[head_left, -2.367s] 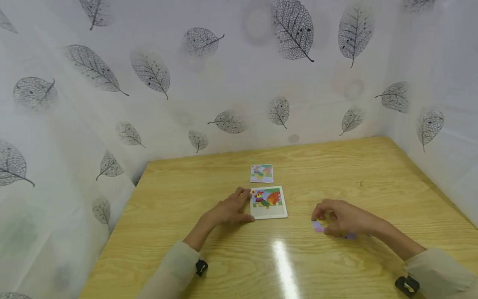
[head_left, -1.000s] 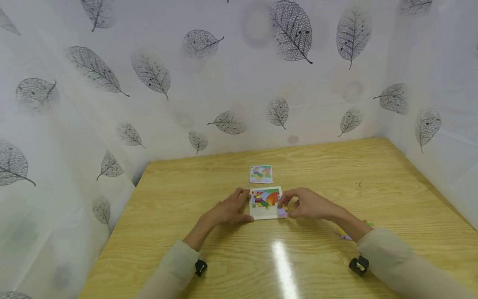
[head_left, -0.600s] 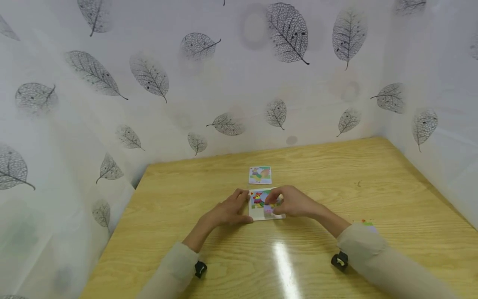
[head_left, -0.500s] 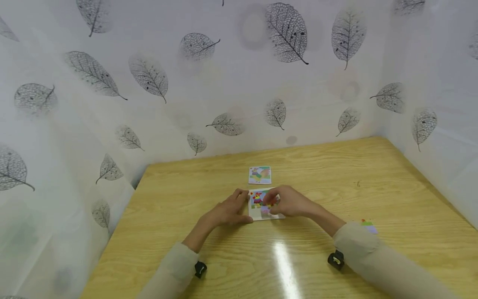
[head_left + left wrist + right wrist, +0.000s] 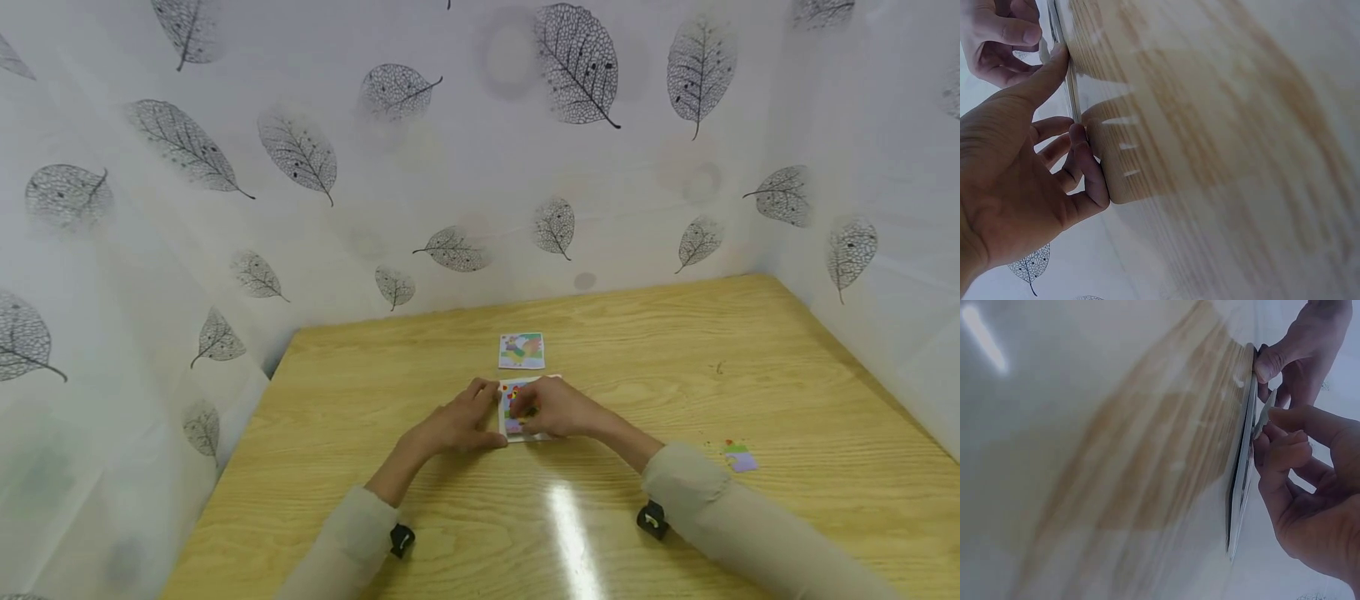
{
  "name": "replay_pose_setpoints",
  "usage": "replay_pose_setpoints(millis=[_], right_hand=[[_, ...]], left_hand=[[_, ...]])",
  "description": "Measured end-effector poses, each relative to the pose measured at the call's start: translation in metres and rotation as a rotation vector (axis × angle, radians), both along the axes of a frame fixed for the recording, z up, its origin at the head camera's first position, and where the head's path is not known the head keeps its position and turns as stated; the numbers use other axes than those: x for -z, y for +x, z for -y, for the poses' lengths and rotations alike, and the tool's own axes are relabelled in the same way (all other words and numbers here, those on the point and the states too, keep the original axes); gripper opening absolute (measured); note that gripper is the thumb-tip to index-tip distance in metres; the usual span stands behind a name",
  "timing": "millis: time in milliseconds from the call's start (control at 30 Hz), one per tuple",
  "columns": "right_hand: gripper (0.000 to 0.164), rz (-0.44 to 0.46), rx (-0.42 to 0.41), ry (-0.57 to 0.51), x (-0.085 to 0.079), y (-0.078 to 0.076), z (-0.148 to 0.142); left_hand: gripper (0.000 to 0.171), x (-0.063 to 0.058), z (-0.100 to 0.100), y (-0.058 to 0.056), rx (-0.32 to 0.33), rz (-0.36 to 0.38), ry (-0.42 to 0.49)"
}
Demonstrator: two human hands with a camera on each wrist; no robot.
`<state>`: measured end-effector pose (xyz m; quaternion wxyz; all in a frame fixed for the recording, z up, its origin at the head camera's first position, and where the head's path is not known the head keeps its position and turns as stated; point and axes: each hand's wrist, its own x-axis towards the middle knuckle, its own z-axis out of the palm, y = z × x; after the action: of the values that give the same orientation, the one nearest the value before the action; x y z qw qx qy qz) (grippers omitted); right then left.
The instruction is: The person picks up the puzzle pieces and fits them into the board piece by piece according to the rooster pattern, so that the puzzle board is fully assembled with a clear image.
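A jigsaw puzzle tray (image 5: 525, 438) with a white rim lies mid-table, and a colourful bird picture partly fills it. My left hand (image 5: 453, 423) holds its left edge, thumb at the near corner and fingers at the far one. Over the tray, my right hand (image 5: 561, 407) pinches a puzzle piece (image 5: 1264, 415) between thumb and fingers. The right wrist view shows that piece tilted against the tray's face, close to the left thumb. My right hand hides most of the picture in the head view.
A small picture card (image 5: 521, 351) of the same bird lies just behind the tray. Loose on the wooden table (image 5: 375, 358), right of the tray, is a green and lilac puzzle piece (image 5: 741, 457). A leaf-print curtain (image 5: 457, 167) encloses the back and sides.
My right hand picked up a puzzle piece on the right, carried it left to the tray, then slid leftward along its lower part. My left hand has stayed on the tray's edge.
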<state>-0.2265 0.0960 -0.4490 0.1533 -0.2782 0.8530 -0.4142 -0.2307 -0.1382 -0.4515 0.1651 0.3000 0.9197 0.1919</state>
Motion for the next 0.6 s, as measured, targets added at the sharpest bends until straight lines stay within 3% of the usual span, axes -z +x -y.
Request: replay_pose_setpoints(millis=[600], right_hand=[[0.018,-0.120,-0.016,0.037,0.0038,-0.0017,0.0072]], left_hand=[[0.079,-0.0025,-0.0010,0.0007,0.003,0.001,0.008]])
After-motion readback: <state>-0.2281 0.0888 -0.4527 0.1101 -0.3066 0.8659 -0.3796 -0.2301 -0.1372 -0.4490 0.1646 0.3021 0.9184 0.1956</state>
